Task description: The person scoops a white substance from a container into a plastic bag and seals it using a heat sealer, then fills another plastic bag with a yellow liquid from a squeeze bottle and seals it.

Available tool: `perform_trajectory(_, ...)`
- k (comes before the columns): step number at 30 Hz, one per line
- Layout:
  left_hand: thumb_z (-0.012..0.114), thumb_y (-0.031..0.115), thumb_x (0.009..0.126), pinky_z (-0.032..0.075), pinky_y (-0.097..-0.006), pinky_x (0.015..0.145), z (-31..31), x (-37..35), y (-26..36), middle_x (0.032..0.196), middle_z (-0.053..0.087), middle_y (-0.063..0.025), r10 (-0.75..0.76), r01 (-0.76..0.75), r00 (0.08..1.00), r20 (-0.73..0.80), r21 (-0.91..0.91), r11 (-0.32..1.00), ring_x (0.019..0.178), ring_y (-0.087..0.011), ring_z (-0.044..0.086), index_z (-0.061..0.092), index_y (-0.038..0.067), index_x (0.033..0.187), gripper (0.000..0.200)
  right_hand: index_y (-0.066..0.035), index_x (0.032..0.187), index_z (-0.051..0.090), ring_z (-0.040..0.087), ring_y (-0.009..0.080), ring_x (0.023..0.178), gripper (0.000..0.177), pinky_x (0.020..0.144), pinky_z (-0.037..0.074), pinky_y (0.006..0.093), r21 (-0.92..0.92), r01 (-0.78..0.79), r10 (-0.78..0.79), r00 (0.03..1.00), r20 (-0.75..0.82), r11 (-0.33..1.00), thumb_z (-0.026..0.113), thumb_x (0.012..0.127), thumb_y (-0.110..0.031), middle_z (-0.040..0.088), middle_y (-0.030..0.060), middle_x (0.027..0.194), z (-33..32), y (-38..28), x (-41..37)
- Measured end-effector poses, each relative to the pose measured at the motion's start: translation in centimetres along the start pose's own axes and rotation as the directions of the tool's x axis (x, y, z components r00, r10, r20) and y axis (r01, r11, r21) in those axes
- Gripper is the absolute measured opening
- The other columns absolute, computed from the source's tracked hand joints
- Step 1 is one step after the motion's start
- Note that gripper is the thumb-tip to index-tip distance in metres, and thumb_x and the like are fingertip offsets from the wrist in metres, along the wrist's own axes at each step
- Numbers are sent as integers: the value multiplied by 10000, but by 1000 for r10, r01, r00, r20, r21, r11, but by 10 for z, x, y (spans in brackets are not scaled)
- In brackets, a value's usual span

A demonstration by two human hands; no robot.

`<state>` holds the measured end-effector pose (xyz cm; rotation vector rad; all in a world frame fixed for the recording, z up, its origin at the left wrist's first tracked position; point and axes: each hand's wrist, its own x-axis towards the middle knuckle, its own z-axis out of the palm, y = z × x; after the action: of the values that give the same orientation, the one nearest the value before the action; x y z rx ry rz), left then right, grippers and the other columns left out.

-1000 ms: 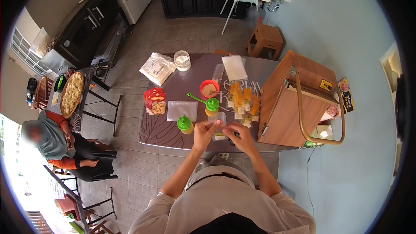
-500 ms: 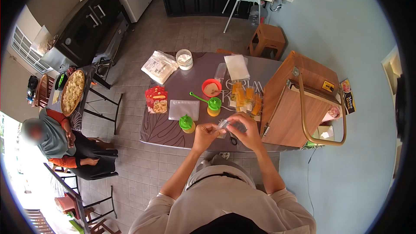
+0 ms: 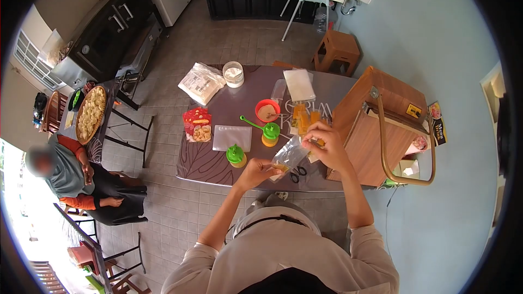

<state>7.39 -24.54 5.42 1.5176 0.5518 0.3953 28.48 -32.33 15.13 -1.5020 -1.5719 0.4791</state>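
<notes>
A clear plastic bag (image 3: 291, 153) is stretched between my two hands above the table's front edge. My left hand (image 3: 257, 173) pinches its lower end, where something yellowish shows inside. At the upper end, the fingers of my right hand (image 3: 321, 140) are closed on the plastic. Black scissors (image 3: 298, 174) lie just below the bag. Filled orange packets (image 3: 303, 121) lie behind my right hand. Left of the bag stand two green-topped bottles, one nearer (image 3: 236, 155) and one farther (image 3: 271, 131). Behind them is a red bowl (image 3: 267, 110) of pale powder.
On the dark table (image 3: 210, 170) are flat clear bags (image 3: 232, 138), a red packet (image 3: 197, 125), a white package (image 3: 201, 83), a white tub (image 3: 233, 74) and a clear-bag stack (image 3: 299, 85). A wooden cabinet (image 3: 376, 130) stands right. Another person (image 3: 73, 169) sits far left.
My hands have moved apart, the right one up and to the right, drawing the plastic bag out long between them. The scissors are more visible now.
</notes>
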Motion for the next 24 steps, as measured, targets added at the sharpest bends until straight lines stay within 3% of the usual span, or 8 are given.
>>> perform_trajectory(4, 688, 228, 776, 382, -275, 497, -5, 9, -9, 597, 594, -28, 65, -32, 993, -99, 300, 953, 535, -57, 430, 664, 16, 863, 230, -5, 767, 611, 516, 140, 751, 99, 656, 403, 249, 61, 2, -3, 1000, 21, 998, 681, 738, -68, 540, 39, 794, 1, 3, 1)
perform_trajectory(7, 676, 222, 777, 393, -275, 515, -5, 9, 10, 599, 581, -36, 42, 12, 990, -137, 371, 928, 549, -62, 449, 655, 12, 841, 220, -11, 769, 612, 505, 121, 774, 92, 663, 400, 237, 81, -129, 129, 992, -2, 988, 678, 745, -70, 519, 27, 821, 6, 10, 1)
perform_trajectory(11, 667, 216, 790, 414, -261, 560, -6, 8, 2, 656, 606, -41, 59, -34, 993, -99, 233, 972, 605, -58, 481, 655, 7, 850, 218, -14, 781, 611, 487, 118, 817, 95, 671, 400, 222, 70, -130, 133, 990, -39, 989, 676, 751, -76, 468, 33, 895, 11, 17, -1)
perform_trajectory(13, 672, 222, 792, 431, -251, 618, -6, 7, -1, 727, 628, -46, 30, -29, 998, -58, 16, 999, 672, -57, 506, 650, -4, 893, 248, -15, 788, 611, 481, 121, 833, 99, 674, 400, 218, 64, -135, 139, 988, -61, 989, 676, 753, -81, 451, 37, 914, 11, 17, -2)
perform_trajectory(17, 672, 217, 797, 435, -252, 642, -9, 2, 7, 770, 641, -44, 5, -6, 999, 34, 33, 999, 694, -65, 519, 642, -11, 943, 272, -38, 790, 621, 482, 121, 801, 96, 636, 387, 230, 86, -156, 162, 984, -74, 984, 673, 762, -113, 451, 26, 879, 9, 15, -1)
perform_trajectory(20, 671, 206, 796, 448, -259, 663, -3, 2, 21, 801, 654, -74, 138, -138, 990, 5, 96, 986, 720, -86, 565, 641, -4, 965, 271, -56, 782, 631, 498, 127, 760, 89, 592, 374, 243, 85, -143, 151, 985, -88, 986, 674, 763, -133, 465, 17, 833, 6, 2, 0)
perform_trajectory(22, 642, 185, 819, 465, -264, 654, 3, 8, 26, 808, 664, -100, 309, -295, 944, -117, 126, 947, 728, -121, 610, 652, -6, 921, 217, -55, 782, 631, 503, 135, 764, 88, 595, 378, 248, 71, -135, 141, 987, -79, 988, 671, 766, -131, 463, 23, 837, 9, -2, 0)
perform_trajectory(24, 627, 175, 829, 468, -264, 633, 5, 15, 28, 790, 664, -106, 258, -241, 955, -148, 127, 962, 700, -129, 614, 657, -5, 901, 196, -50, 793, 628, 509, 155, 759, 94, 599, 391, 264, -43, -18, 14, 995, -97, 999, 668, 765, -131, 458, 36, 847, 12, -2, 0)
